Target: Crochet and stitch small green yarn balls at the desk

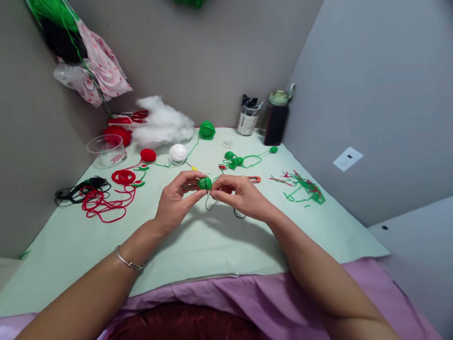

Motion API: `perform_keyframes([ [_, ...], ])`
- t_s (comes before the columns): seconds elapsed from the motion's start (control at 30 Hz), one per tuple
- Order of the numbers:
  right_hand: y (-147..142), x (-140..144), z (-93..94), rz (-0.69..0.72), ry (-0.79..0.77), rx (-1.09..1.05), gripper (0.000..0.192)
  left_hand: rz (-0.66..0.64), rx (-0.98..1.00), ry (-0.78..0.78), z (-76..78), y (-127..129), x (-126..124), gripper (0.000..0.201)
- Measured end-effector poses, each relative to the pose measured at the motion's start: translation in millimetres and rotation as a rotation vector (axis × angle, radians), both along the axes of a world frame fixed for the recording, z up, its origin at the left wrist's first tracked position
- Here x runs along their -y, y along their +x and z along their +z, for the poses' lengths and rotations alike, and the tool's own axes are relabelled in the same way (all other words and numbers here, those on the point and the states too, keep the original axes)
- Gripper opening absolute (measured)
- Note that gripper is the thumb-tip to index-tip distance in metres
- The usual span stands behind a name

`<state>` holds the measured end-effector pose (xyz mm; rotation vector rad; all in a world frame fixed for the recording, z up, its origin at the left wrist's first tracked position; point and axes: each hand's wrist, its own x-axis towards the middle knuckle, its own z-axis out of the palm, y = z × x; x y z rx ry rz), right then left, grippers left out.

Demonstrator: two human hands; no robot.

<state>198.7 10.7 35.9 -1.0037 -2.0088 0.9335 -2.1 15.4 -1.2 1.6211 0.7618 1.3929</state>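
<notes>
At the far left of the frame a tangle of black cord lies beside loose red yarn on the pale green bench, with a clear plastic cup behind them and a heap of white stuffing toward the upper middle. A red ball and a white ball of yarn sit in a row, smooth and round. In the middle of the frame the left hand comes in from the lower left, a thin metal bangle on its wrist, its thumb and forefinger pinching a small green crocheted ball, knobbly and roughly round with no clear long axis. The ball sits between the two hands, above the bench, touching both. The right hand meets it from the right, fingers pressed together at the ball's right edge, apparently on a thin dark thread that loops down below; whether a needle is held is too small to tell. Further right lie small green crocheted pieces, and green and red yarn scraps near the grey wall.
</notes>
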Motion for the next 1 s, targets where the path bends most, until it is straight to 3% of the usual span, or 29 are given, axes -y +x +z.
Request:
perform_keyframes([
  [0.2, 0.7, -0.5, -0.4, -0.006, 0.036, 0.005, 0.017, 0.012, 0.01, 0.064, -0.3, 1.6, 1.7, 0.028],
  [0.43, 5.0, -2.3, 0.0, -0.017, 0.055, 0.008, 0.011, 0.068, 0.004, 0.144, -2.8, 3.4, 3.4, 0.047],
  [0.53, 5.8, -2.8, 1.7, 0.01, 0.051, -0.018, 0.011, 0.062, -0.015, 0.167, -1.6, 3.0, 4.2, 0.042],
  [0.67, 7.4, -2.8, 5.2, 0.058, 0.061, -0.012, 0.015, 0.024, 0.0, 0.069, 1.2, 3.5, 4.5, 0.029],
  [0.8, 8.7, -2.6, 7.9, 0.081, 0.009, -0.026, 0.019, 0.008, 0.067, -0.059, 2.9, 5.6, 4.1, 0.03],
  [1.0, 10.3, -3.5, 8.2, 0.096, -0.053, -0.032, 0.016, 0.05, 0.092, -0.121, 6.3, 3.8, 1.8, 0.031],
])
